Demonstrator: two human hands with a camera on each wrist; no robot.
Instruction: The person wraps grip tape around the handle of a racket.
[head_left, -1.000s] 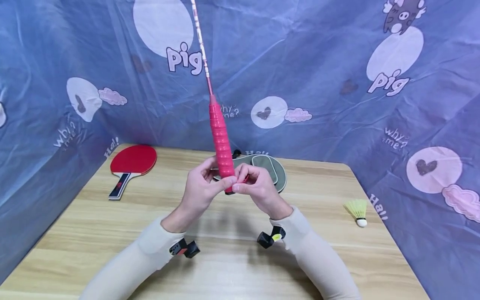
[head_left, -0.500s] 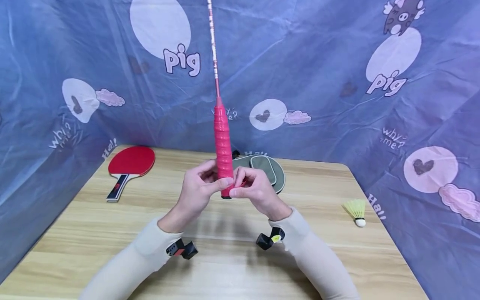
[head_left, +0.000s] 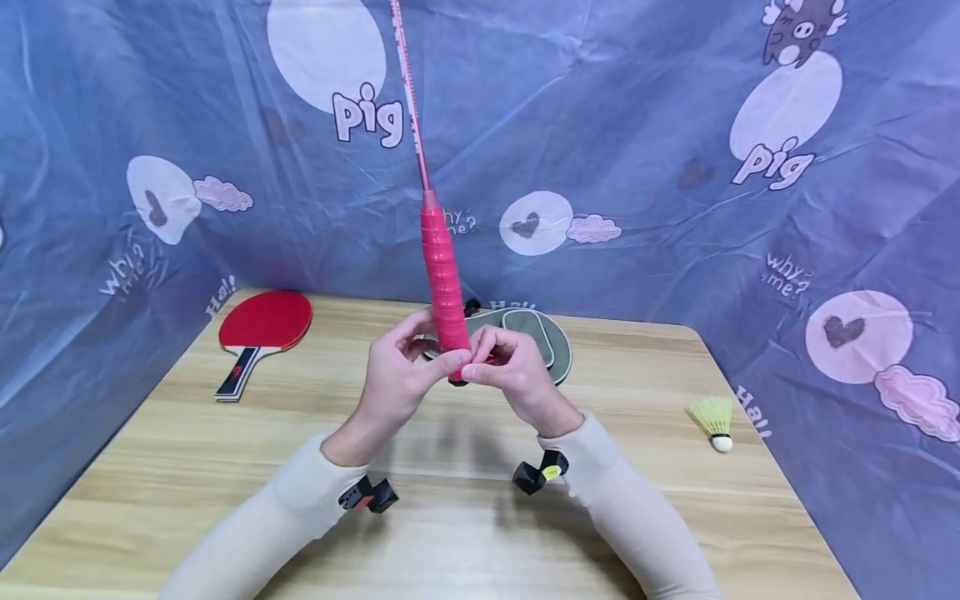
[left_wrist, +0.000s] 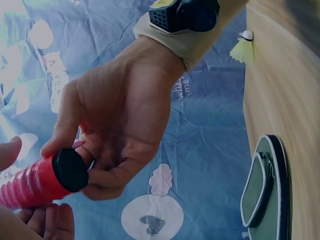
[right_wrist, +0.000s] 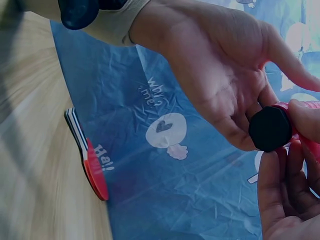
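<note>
A badminton racket with a pink-red wrapped handle stands nearly upright, tilted a little left, its head beyond the top of the head view. My left hand grips the lower handle, thumb across its front. Beside it, my right hand pinches the handle's bottom edge with thumb and fingers. A bit of red strip shows inside the right hand's curled fingers, most of it hidden. The black end cap faces the right wrist camera. Both hands are above the wooden table.
A red table tennis bat lies at the back left. Behind the hands is a grey-green zipped case, partly covered. A yellow shuttlecock lies near the right edge. Blue printed cloth walls the table's back and sides.
The racket swung upright, then leaned back to the left and turned slightly about its shaft. Both hands stayed at the handle's bottom, shifting a little with it.
</note>
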